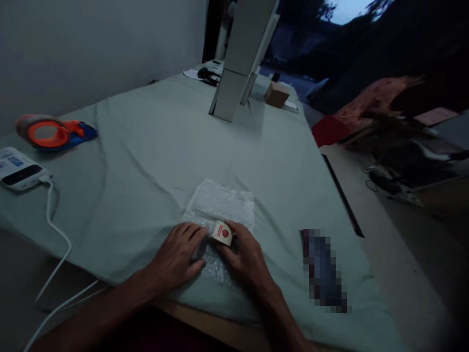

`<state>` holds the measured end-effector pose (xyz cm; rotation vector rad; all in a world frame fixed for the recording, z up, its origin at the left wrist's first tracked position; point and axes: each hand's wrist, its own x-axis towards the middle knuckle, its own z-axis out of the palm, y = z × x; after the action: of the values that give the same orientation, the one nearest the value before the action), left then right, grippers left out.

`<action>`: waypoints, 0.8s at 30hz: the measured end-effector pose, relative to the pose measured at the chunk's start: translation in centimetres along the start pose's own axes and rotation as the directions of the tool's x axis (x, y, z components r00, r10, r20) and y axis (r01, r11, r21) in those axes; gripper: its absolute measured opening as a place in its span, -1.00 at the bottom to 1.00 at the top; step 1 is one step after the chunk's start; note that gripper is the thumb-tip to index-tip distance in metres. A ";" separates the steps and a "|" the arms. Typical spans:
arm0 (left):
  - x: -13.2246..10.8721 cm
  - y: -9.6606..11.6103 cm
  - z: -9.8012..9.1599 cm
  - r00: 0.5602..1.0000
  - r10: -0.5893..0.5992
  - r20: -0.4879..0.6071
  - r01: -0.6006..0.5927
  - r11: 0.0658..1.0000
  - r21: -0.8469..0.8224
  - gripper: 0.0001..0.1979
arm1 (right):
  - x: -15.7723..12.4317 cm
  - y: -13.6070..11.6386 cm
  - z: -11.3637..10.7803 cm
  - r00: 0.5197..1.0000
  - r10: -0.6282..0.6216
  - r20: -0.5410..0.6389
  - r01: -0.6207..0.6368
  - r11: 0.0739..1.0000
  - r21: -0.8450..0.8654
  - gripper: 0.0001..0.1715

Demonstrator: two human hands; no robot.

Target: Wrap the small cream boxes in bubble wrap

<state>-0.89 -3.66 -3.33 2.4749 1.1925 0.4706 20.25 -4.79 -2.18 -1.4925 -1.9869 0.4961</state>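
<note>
A small white box with a red round mark (222, 232) sits on a sheet of bubble wrap (220, 203) spread on the grey-green cloth. My right hand (245, 254) curls around the box from the right and near side, fingers closed on it. My left hand (179, 254) lies on the near left part of the bubble wrap, fingers stretched out and pressing it flat, fingertips close to the box.
An orange and blue tape dispenser (49, 132) and a white device with a cable (20, 170) lie at the far left. A grey stand (238, 73) and a small cardboard box (276, 94) are at the back. A blurred dark object (324, 271) lies right of my hands.
</note>
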 end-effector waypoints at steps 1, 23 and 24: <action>0.0 0.0 0.0 1.000 0.000 0.000 0.000 1.000 -0.002 -0.34 | 0.0 0.0 0.1 1.000 -0.014 -0.003 0.014 1.000 -0.001 -0.49; -0.2 -0.2 -0.3 0.999 0.040 0.012 -0.040 0.999 0.007 -0.27 | -0.2 0.8 1.4 0.997 -0.073 0.012 0.074 0.990 -0.117 -0.40; -0.2 -0.2 -0.3 0.999 0.039 0.012 -0.040 0.999 0.008 -0.28 | -0.1 0.8 1.4 0.997 -0.080 0.012 0.081 0.989 -0.122 -0.39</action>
<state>-1.26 -3.67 -3.16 2.5090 1.1452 0.4621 19.93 -4.61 -3.78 -1.4778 -2.1068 0.3516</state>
